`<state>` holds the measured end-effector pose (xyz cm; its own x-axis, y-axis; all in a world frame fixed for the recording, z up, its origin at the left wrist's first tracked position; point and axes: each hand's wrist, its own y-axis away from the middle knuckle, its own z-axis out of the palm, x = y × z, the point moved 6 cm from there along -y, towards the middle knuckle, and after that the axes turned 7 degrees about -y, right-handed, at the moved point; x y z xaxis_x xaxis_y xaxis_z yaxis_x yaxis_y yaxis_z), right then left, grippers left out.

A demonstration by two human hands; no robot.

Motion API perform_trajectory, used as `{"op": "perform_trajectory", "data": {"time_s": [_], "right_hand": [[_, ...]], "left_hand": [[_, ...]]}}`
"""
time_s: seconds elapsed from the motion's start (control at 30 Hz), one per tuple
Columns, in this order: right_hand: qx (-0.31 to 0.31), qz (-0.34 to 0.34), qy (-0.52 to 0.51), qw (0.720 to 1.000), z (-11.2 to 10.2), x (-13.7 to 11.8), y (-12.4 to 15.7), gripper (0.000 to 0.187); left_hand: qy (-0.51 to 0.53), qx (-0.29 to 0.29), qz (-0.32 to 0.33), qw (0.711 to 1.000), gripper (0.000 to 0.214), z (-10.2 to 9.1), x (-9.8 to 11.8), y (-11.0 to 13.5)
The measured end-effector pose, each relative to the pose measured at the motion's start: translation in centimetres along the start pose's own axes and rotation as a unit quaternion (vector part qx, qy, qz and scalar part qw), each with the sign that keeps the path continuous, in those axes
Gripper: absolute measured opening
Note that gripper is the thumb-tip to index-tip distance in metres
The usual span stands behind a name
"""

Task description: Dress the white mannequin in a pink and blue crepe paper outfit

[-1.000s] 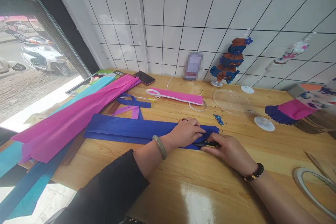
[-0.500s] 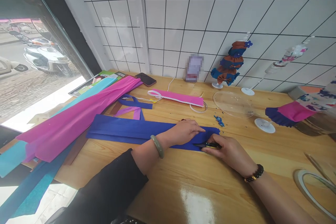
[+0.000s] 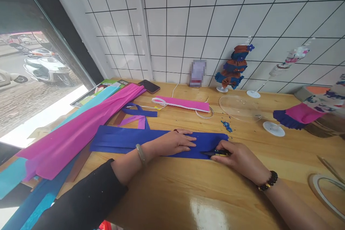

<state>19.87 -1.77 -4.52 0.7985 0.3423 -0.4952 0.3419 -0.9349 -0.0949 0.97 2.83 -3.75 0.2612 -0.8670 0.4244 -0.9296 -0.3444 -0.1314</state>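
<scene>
A long folded dark-blue strip of thin cloth or paper (image 3: pixel 118 140) lies flat across the table. My left hand (image 3: pixel 176 143) rests on its middle with the fingers stretched out and spread. Close to the strip's right end, my right hand (image 3: pixel 231 153) is closed around small black thread snips (image 3: pixel 219 152). Their dark pointed tip lies over the blue material and points left, and most of the handle is covered by my fingers. Above the strip are a short blue band (image 3: pixel 147 114) and a pink-purple piece (image 3: pixel 134 118).
Long pink sheets (image 3: pixel 88 129) and blue ones hang over the table's left edge. Behind my hands lie a pink strip with white edging (image 3: pixel 185 104), a phone (image 3: pixel 149 86), blue scraps (image 3: pixel 226 125) and a clear round lid (image 3: pixel 239 107). Decorated stands (image 3: pixel 237 66) line the right back.
My left hand has moved left along the strip and spread its fingers. The right hand with the snips has shifted little. The view has tilted slightly.
</scene>
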Motion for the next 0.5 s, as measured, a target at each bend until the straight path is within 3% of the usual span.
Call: {"op": "perform_trajectory", "data": {"time_s": [0.5], "right_hand": [[-0.001,-0.014,0.01,1.0,0.41,-1.01,-0.53,0.022]], "left_hand": [[0.0,-0.012,-0.013,1.0,0.033,-0.12,0.02,-0.15]]}}
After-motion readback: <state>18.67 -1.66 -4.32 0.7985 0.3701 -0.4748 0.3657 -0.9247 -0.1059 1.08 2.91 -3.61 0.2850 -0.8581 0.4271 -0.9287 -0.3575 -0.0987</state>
